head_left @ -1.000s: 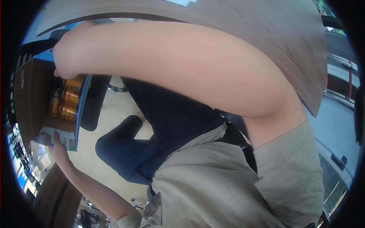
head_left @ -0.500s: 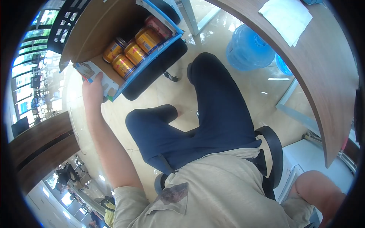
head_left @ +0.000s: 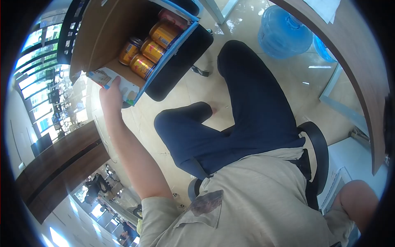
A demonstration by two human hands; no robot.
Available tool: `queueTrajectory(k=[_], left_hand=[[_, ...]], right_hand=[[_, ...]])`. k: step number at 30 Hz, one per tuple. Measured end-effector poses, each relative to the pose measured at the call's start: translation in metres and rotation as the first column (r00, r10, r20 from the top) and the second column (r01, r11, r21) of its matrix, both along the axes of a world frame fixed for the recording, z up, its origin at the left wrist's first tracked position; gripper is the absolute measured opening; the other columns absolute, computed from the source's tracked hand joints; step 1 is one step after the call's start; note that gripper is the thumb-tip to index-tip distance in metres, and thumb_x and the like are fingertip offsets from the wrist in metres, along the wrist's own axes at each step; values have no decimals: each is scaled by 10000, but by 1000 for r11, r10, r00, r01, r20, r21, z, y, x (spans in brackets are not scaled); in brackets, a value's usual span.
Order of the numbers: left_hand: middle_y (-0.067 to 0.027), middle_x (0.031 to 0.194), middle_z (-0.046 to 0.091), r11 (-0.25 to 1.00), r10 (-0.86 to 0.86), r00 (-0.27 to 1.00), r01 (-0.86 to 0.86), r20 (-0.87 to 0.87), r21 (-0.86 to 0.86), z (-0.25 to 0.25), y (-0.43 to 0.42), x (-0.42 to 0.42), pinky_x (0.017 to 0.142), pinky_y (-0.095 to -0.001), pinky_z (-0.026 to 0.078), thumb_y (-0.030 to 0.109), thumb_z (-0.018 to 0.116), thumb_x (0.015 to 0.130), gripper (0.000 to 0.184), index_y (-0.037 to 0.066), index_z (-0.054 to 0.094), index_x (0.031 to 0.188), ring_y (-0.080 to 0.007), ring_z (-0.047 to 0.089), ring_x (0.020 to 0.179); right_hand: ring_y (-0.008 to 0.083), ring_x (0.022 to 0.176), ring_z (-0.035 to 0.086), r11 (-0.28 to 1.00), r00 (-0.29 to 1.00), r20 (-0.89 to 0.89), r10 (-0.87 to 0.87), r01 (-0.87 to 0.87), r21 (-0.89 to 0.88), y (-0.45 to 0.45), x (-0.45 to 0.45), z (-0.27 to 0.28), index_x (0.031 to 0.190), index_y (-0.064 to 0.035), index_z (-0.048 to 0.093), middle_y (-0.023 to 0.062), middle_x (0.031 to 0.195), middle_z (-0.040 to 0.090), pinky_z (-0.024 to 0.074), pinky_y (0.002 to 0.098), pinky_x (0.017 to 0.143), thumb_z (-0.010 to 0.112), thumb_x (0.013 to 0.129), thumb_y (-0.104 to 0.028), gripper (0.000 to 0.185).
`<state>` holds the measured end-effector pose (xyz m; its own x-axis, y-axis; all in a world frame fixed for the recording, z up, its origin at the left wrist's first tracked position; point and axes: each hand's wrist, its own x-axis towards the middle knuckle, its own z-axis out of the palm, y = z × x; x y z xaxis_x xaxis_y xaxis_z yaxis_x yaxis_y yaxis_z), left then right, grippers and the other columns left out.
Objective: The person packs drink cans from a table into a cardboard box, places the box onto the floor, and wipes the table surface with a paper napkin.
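While the open box [head_left: 96, 39] sits on a black seat [head_left: 181, 66], our left hand [head_left: 111, 98] pinches its flap [head_left: 128, 89] — presumably steadying it around the gold cans [head_left: 142, 66] — and our right hand's fingers, unseen, we cannot judge

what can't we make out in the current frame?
Left hand, head view: most fingers hidden behind box flap.
Right hand, head view: cut off at lower right edge.
Gold cans, head view: lettering too small, blurred.
Cardboard box, head view: far end cut off by top edge.
White sheet, head view: cut off by top edge.
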<state>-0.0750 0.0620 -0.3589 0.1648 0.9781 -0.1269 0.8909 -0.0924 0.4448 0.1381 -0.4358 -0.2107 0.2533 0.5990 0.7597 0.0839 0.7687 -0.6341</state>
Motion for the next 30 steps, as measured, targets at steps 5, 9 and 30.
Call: queueTrajectory(k=[5,9,30], left_hand=[[-231,1197,753,1000,21,1000,-21,20,1,-10,15,-6,977,-408,532,298,730,948,560,-126,660,1307,-328,729,1099],[-216,1214,749,999,-41,997,41,63,12,-15,26,-17,1004,-406,518,299,730,951,556,-113,663,1318,-313,716,1130],[-162,1268,703,987,28,967,14,254,-161,-40,91,-51,858,-383,626,227,743,987,592,-54,541,1467,-260,739,1070]], right_hand=[[97,607,551,999,999,7,-49,49,-11,-6,-1,-5,715,-183,595,-58,682,565,386,255,603,592,836,-49,180],[102,609,556,996,996,11,-91,91,-23,-23,8,-10,716,-181,589,-53,682,566,391,252,605,582,832,-37,185],[142,769,515,677,850,45,-525,449,-583,-147,82,-102,806,-141,588,-6,777,570,353,310,708,511,1092,-410,401]])
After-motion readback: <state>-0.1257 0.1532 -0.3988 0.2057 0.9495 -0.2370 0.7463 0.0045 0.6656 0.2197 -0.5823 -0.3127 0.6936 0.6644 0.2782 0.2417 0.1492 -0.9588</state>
